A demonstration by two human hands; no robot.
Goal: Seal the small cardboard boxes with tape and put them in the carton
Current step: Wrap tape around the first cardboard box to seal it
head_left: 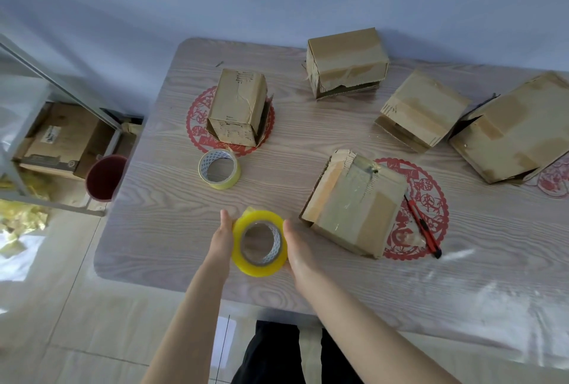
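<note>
The person stands at the near edge of the wood-grain table (154,229) with the yellow tape roll (260,218) caught between both hands. The left hand (222,237) lies against the roll's left side and the right hand (297,249) against its right side. The fingers of both are straight and point toward the far edge, pressed to the roll rather than curled round it. The thumbs are hidden. The roll's open core faces up, and I cannot tell whether it rests on the table or is lifted clear. Just right of the right hand sits a small taped box (354,205) with glossy clear tape across its top, partly on a red paper-cut mat (431,186). A red-and-black utility knife (423,225) lies beside it. A paler tape roll (234,179) lies farther off, near a tall box (237,103). Toward the far right are a far box (346,57), a tilted box (425,106) and the largest box (511,131).
</note>
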